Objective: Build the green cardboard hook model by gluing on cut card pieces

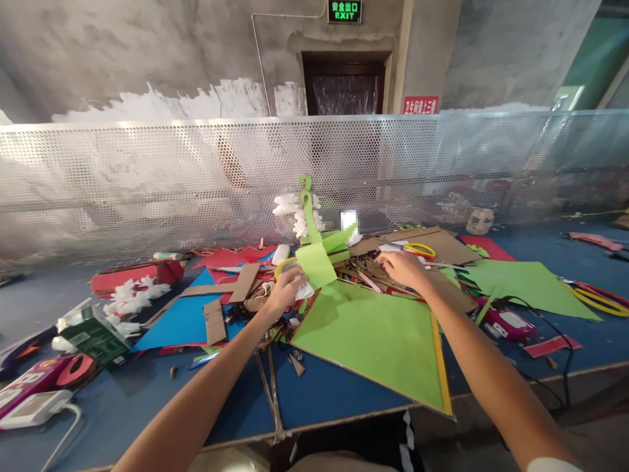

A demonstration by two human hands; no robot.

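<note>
- The green cardboard model (317,252) stands upright near the middle of the bench (339,393), among the scrap. Its flat square panel faces the camera, and a narrow green arm rises from it towards the perforated metal screen (147,183).
- White tissue tufts (295,213) cling beside that arm, so the model's long axis runs nearly vertical, tilting a little to the left at the top.
- The left hand (287,288) sits at the model's lower left corner, touching or just beside the panel's edge. Its fingers are curled together around a bit of white tissue (304,292) and what looks like a yellowish tape roll (285,265); exactly what it pinches is partly hidden.
- The right hand (403,267) lies to the model's right, apart from it, palm down on brown cardboard strips (368,275), fingers bent and pressed towards them. Whether it pinches a strip cannot be told.
- The left hand is therefore the nearer one; the model lies up and to the right of it, and to the left of the right hand.
- A large green sheet (373,341) spreads between both forearms, in front of the model.
- Farther out: a blue sheet (181,321) and red box (132,275) to the left, another green sheet (525,282) and a pink device (508,322) to the right.
</note>
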